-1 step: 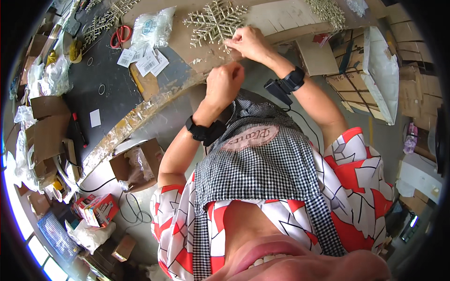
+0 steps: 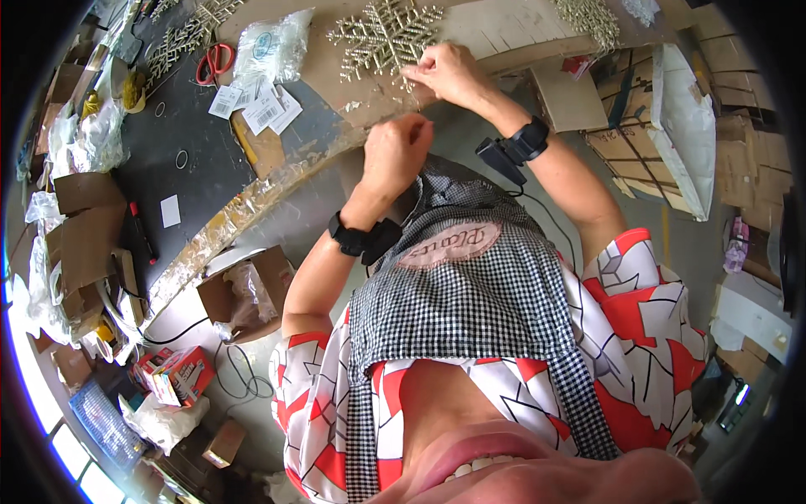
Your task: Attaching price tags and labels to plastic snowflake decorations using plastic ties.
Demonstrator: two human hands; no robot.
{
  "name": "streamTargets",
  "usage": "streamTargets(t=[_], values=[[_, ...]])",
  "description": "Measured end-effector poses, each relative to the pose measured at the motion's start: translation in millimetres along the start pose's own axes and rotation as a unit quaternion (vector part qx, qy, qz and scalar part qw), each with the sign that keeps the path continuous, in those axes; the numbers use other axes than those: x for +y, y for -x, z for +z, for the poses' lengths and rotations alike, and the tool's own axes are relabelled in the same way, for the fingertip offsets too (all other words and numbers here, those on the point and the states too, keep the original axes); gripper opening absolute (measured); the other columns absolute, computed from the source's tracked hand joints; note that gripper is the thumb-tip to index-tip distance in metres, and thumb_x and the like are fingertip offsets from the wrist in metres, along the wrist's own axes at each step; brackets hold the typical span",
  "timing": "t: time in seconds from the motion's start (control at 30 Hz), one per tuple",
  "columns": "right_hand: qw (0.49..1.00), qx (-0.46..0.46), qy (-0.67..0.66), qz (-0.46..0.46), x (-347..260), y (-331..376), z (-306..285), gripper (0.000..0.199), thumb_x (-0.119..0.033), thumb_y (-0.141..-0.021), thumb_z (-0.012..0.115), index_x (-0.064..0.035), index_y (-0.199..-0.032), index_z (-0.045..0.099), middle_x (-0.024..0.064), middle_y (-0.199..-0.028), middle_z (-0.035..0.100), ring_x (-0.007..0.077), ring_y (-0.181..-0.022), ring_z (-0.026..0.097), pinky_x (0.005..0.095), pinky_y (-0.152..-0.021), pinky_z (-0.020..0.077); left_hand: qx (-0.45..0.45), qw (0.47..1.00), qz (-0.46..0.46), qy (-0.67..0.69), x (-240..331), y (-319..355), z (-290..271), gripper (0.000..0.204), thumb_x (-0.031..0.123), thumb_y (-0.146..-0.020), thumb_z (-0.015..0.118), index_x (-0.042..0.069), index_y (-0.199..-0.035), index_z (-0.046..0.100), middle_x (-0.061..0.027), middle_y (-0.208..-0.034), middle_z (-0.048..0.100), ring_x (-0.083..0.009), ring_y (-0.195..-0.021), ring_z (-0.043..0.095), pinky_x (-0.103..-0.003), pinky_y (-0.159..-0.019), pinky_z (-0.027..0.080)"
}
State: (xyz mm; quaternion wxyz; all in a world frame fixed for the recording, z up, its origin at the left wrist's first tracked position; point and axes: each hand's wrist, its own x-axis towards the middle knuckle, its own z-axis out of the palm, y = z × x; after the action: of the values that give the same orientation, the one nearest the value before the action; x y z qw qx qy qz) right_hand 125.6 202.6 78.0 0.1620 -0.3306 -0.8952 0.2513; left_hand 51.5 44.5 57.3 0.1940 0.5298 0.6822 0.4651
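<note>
White paper labels (image 2: 256,105) beside clear plastic packet (image 2: 270,49).

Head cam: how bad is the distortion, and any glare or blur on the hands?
Head view: strong fisheye, the table edge bows and a black vignette rings the frame. Blown-out window glare at lower left. Left hand and right hand at the gold snowflake are evenly lit and fairly sharp.

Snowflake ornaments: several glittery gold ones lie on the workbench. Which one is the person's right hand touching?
The large snowflake at the bench's near edge: the right hand rests on its lower right arm. The others lie farther left, untouched.
</note>
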Motion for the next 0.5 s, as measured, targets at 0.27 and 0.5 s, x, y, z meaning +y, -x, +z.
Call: streamTargets(t=[0.27,0.5], values=[[0.997,0.024,0.065,-0.019,-10,5,11,0.051,-0.044,-0.070,0.076,0.0050,-0.076,0.060,0.0186,-0.069,0.063,0.0275,-0.064,0.063,0.0375,-0.060,0.0509,-0.032,0.976,-0.149,0.153,-34,28,19,0.044,0.023,-0.083,0.066,-0.005,-0.115,0.053,-0.0112,-0.066,0.061,-0.0127,-0.054,0.054,-0.031,-0.052,0.045],[0.995,0.069,0.064,-0.020,-16,3,16,0.040,-0.028,-0.071,0.072,0.0094,-0.073,0.059,0.0237,-0.072,0.062,0.0329,-0.065,0.064,0.0405,-0.061,0.0526,-0.165,0.851,-0.226,0.445,-30,12,33,0.027,0.027,-0.094,0.055,0.003,-0.103,0.061,0.0062,-0.059,0.045,-0.0020,-0.047,0.035,-0.018,-0.043,0.027]])
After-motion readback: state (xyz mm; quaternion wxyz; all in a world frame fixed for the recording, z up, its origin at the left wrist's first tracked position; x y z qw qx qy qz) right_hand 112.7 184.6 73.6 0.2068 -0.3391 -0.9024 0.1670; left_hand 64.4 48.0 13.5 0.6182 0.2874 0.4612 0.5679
